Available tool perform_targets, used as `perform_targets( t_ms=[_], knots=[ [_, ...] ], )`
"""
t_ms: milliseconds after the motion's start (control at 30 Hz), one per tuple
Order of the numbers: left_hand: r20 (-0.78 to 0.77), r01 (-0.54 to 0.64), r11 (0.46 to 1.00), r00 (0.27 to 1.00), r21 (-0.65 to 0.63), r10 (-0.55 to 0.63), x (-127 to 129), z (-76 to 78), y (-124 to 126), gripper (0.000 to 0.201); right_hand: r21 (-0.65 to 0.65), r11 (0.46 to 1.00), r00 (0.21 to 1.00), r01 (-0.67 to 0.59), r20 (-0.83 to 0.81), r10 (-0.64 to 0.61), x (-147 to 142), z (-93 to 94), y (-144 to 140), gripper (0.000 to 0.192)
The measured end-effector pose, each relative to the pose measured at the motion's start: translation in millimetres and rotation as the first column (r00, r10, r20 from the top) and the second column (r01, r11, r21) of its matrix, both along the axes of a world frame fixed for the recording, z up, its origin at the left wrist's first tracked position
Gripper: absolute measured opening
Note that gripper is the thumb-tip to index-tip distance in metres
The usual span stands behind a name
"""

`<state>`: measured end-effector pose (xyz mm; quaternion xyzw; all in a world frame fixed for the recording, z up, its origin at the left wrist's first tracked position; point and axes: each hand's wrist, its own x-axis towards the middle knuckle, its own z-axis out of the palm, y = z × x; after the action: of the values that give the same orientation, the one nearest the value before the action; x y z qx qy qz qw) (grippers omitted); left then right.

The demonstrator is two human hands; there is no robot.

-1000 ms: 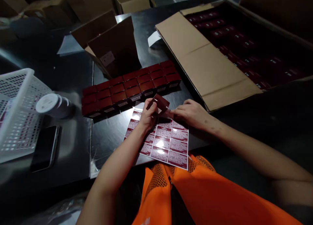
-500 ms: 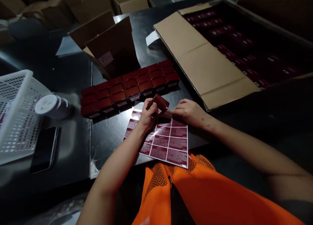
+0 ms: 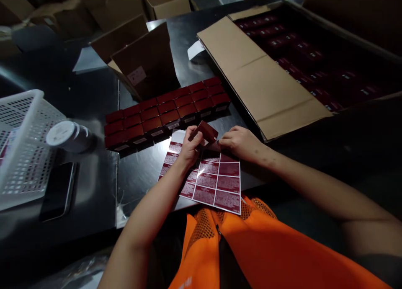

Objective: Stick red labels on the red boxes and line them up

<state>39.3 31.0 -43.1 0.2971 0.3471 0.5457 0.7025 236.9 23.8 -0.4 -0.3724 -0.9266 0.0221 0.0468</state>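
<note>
Metal table (image 3: 140, 171), maroon box (image 3: 207, 130) in the left hand (image 3: 190, 147)

Count one left hand (image 3: 190, 148), one right hand (image 3: 238, 143) and, in the left, one box (image 3: 204, 132). Add one printed sheet (image 3: 228, 184) on top. Tally twenty-one standing boxes (image 3: 168, 118), in three rows of seven. Add one phone (image 3: 58, 190), one basket (image 3: 36, 155), one tub (image 3: 61, 134), one vest (image 3: 266, 247). Note one large carton (image 3: 245, 67), one smaller carton (image 3: 147, 63) and, farther back, one open carton (image 3: 171, 7). Leave unnumbered the packed boxes (image 3: 315, 54), too dark to count.
</note>
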Motion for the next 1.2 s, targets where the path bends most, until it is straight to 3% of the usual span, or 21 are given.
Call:
perform_targets(
  t_ms=[167, 300, 567, 733, 867, 1200],
  knots=[
    [-0.013, 0.018, 1.000, 1.000, 0.001, -0.018, 0, -0.6, 1, 0.059, -0.080, 0.986, 0.982, 0.145, 0.135, -0.134, -14, 19.1, 2, 0.012],
    [-0.013, 0.016, 1.000, 1.000, 0.001, -0.016, 1, -0.9, 0, 0.061, -0.102, 0.984, 0.976, 0.146, 0.179, -0.126, -20, 25.8, 8, 0.013],
    [0.012, 0.021, 1.000, 1.000, -0.003, -0.021, 1, 2.4, -1, 0.057, -0.115, 0.991, 0.996, 0.071, 0.064, -0.064, 4, 11.1, 0, 0.009],
    [0.012, 0.017, 1.000, 1.000, -0.004, -0.017, 1, 1.4, 0, 0.058, -0.160, 0.985, 0.991, 0.060, -0.111, -0.078, 11, -0.5, -1, 0.015],
    [0.009, 0.015, 1.000, 1.000, -0.001, -0.015, 1, 0.6, 1, 0.059, -0.207, 0.977, 0.984, 0.048, -0.159, -0.082, 13, -5.6, 6, 0.013],
    [0.006, 0.013, 1.000, 1.000, 0.001, -0.013, 2, -0.4, 1, 0.060, -0.301, 0.953, 0.987, 0.033, -0.140, -0.078, 1, 10.4, 20, 0.013]
  ],
)
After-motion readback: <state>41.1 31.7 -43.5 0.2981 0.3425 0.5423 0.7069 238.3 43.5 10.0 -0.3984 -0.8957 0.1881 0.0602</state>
